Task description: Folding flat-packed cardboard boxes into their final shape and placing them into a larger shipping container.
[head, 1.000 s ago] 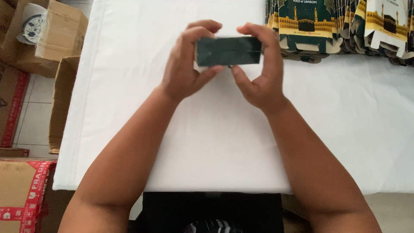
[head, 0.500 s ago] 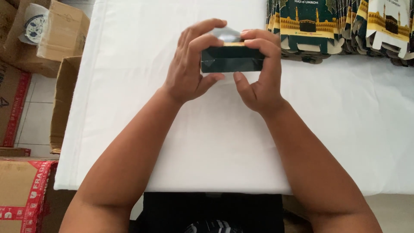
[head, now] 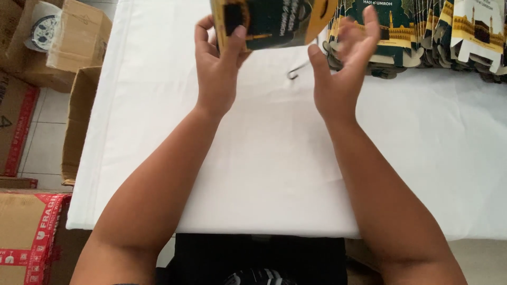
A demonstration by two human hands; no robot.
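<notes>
My left hand (head: 217, 63) grips a dark green and gold printed cardboard box (head: 272, 22) by its left side, lifted above the white table (head: 264, 158) at the top of the view. My right hand (head: 343, 68) hovers just to the right of the box with fingers spread, holding nothing. A small dark metal hook (head: 297, 71) lies on the cloth between the two hands. The top of the box is cut off by the frame edge.
A row of flat green and gold box blanks (head: 422, 37) stands along the table's far right. Brown cartons (head: 74, 37) and a red-taped carton (head: 31, 232) sit on the tiled floor at the left.
The box has been lifted up and away and turned to show its printed face. My right hand has let go of it and opened; my left hand still holds it.
</notes>
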